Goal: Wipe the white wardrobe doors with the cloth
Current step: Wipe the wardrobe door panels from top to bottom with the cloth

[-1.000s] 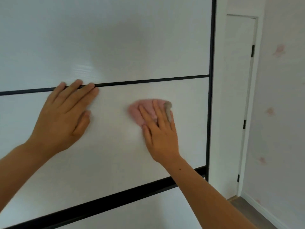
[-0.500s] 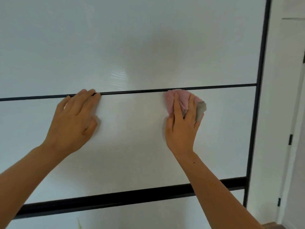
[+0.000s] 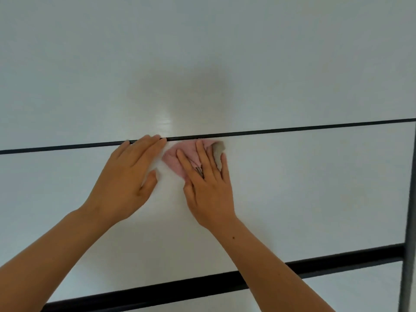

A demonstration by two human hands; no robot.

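Left grip (image 3: pixel 126 174): flat on the white wardrobe door (image 3: pixel 304 188), fingers straight, holding nothing. My fingertips sit on the thin black line (image 3: pixel 292 129), just as they did a second ago, so this grip only braces me.

Cloth (image 3: pixel 176 159): pink with a grey corner, pressed against the door right under the thin black line. Half a second ago it was well off to the right of my left grip. Now its left edge lies just beside those fingertips.

Right grip (image 3: pixel 208 190): spread flat over the cloth with the fingers straight, pressing it on the door rather than curling round it. The grey corner pokes out between two of the fingers. A second ago this grip was lower, in the middle of the panel. It has since gone up to the line and swept left along it.

Meaning for the task: I judge that the top band of this panel has had its pass. My two grips nearly meet, so the stroke has run out of room leftward.

Right of my grips: bare panel runs down to the thick black rail (image 3: pixel 337 262) and across to the upright frame (image 3: pixel 408 221). I cannot tell whether it has been wiped.
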